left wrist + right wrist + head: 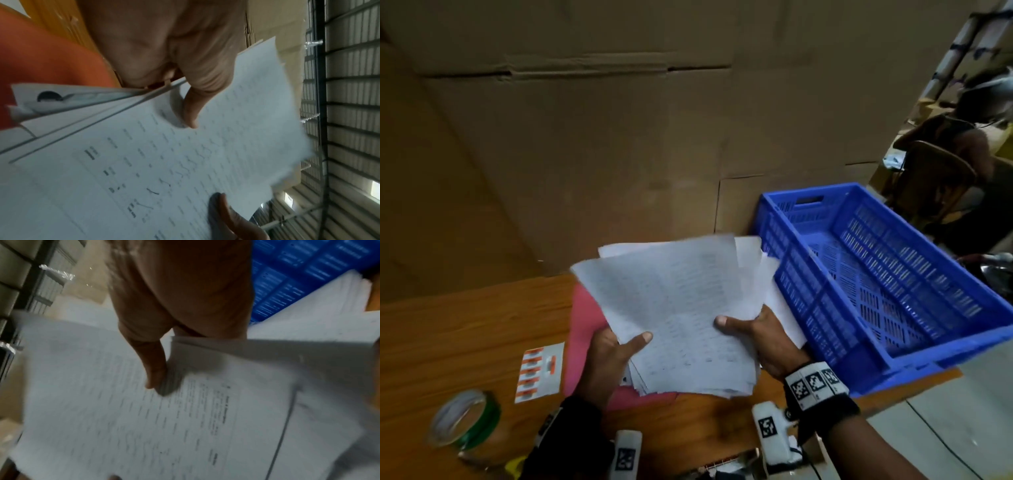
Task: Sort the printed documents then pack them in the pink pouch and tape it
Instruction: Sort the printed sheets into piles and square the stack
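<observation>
A loose, fanned stack of printed documents (681,308) is held up over the table by both hands. My left hand (613,353) grips its near left edge, thumb on top, and the thumb also shows on the printed sheet (144,162) in the left wrist view. My right hand (760,335) grips the near right edge, its thumb pressed on the top page (123,402). The pink pouch (582,329) lies flat on the wooden table (448,335) under the papers, mostly hidden. A roll of clear tape with a green core (465,421) sits at the near left.
A blue slatted plastic crate (887,284) stands right of the papers, overhanging the table's right edge. A white card with orange labels (539,373) lies left of the pouch. Cardboard sheets (619,120) wall the back. A seated person (959,144) is far right.
</observation>
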{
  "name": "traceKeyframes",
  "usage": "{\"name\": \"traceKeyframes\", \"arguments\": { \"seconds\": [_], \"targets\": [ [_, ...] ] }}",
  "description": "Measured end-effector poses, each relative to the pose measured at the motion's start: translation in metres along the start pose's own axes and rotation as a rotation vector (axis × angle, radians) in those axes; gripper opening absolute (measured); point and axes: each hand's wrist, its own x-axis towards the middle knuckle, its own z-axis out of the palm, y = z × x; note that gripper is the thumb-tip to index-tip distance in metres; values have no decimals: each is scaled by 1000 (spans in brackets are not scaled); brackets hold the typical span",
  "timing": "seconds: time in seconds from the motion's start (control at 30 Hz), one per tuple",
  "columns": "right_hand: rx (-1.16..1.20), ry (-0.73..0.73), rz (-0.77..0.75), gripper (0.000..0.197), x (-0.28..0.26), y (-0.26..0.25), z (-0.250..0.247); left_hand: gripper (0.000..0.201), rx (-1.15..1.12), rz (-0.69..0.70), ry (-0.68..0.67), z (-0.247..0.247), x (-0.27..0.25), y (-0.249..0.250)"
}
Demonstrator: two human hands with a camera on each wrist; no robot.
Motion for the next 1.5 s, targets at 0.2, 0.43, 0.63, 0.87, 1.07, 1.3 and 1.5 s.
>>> {"name": "traceKeyframes", "arguments": {
  "seconds": [0.2,0.43,0.63,0.87,1.07,1.3,1.5],
  "targets": [
    [-162,186,-80,31,-29,13,18,30,-47,-17,31,3,-19,-8],
    [-141,225,-277,41,-61,7,43,59,22,170,184,5,-45,12],
    [-156,221,-248,41,-78,31,31,55,39,147,139,-1,-54,-14],
    [-223,188,-117,29,-77,65,2,38,150,32,53,-5,-54,-65],
    [-220,150,-104,27,-75,65,-2,60,141,64,32,9,-57,-49],
    [-258,56,-236,27,-76,16,1,59,106,151,-24,15,-61,-10],
    [-278,40,-164,32,-72,33,-13,67,136,87,-24,5,-50,-34]
  ]
}}
